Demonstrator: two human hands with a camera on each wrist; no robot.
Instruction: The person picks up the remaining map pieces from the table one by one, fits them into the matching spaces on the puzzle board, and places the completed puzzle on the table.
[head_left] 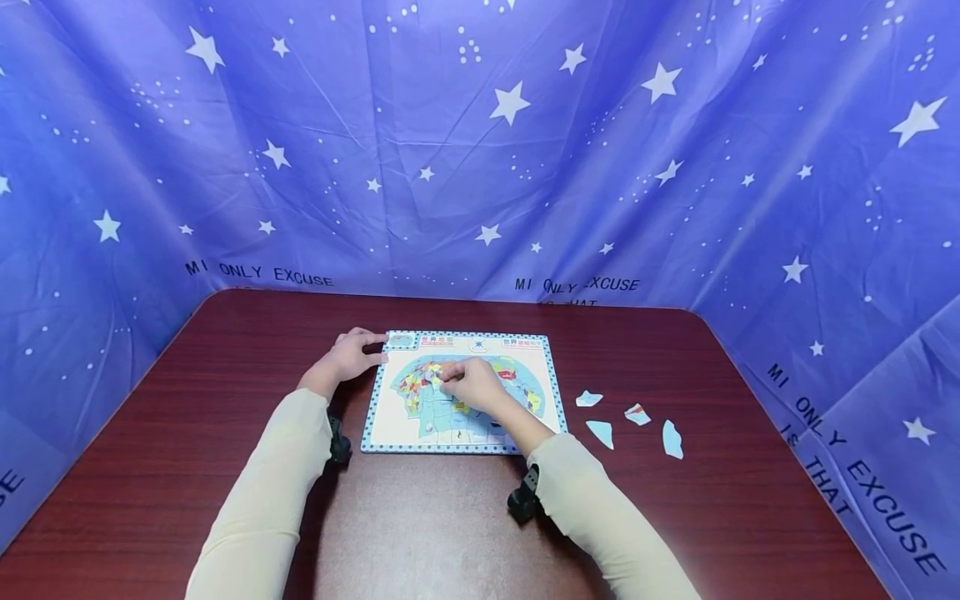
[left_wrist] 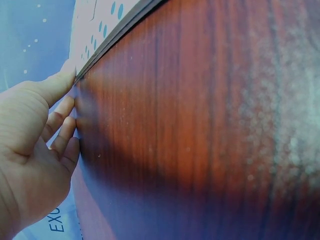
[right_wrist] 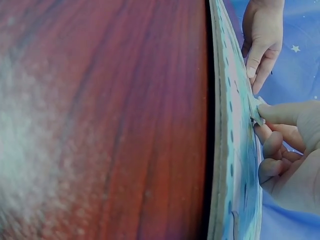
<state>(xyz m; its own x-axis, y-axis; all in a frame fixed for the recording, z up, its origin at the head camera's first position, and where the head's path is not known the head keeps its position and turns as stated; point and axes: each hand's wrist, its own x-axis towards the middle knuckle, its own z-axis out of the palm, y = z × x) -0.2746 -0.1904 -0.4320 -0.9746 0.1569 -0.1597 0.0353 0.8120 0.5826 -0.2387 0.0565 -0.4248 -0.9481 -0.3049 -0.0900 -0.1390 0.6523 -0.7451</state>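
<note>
A world map jigsaw puzzle board point(head_left: 384, 421) with a blue dotted border lies flat on the table. My left hand point(head_left: 347, 357) is at its upper left side, fingers fairly straight and touching the edge. In the left wrist view, the thumb of the left hand point(left_wrist: 35, 135) meets the board's edge. Over the left-middle part of the map, my right hand point(head_left: 480, 386) pinches a small puzzle piece point(right_wrist: 257, 113) between thumb and fingertips. That piece is mostly hidden by the fingers in the head view.
Several loose puzzle pieces, among them a pale triangular piece point(head_left: 601, 432) and a curved piece point(head_left: 672, 439), lie to the right of the board. The dark red wooden table point(head_left: 420, 517) ends at a blue star-printed curtain point(head_left: 420, 125) behind.
</note>
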